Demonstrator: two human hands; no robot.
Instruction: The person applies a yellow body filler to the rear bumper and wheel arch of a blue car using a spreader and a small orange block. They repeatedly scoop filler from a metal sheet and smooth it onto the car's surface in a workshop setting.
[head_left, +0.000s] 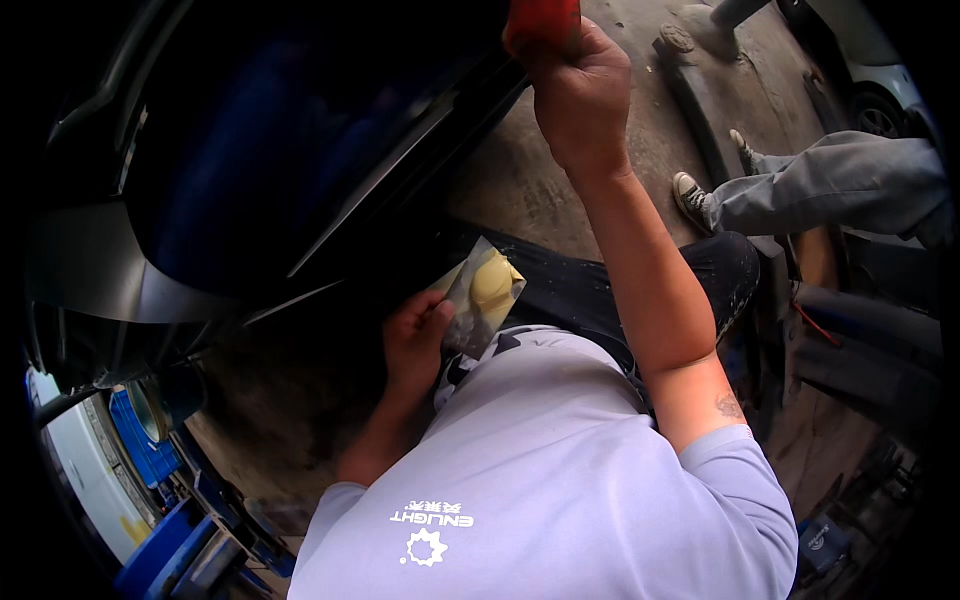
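Observation:
My left hand [418,330] grips a thin card or sheet [465,315] with a translucent grey part and a smooth mound of pale yellow paste [492,280] on it, held low over my dark-trousered leg. My right hand [585,90] is raised at the top of the view, closed on a red tool [550,22], probably flat, partly hidden by my fingers and cut off by the dark rim. It is beside a glossy dark blue-black vehicle panel [230,150] with a silver lower trim [150,280]. Whether the tool touches the panel I cannot tell.
A co-worker's legs [830,190] in grey trousers and sneakers are at the right, near metal equipment [850,330] on the stained concrete floor [530,170]. A white car [890,80] is at the top right. Blue plastic bins [170,530] and a white object [75,450] stand at the lower left.

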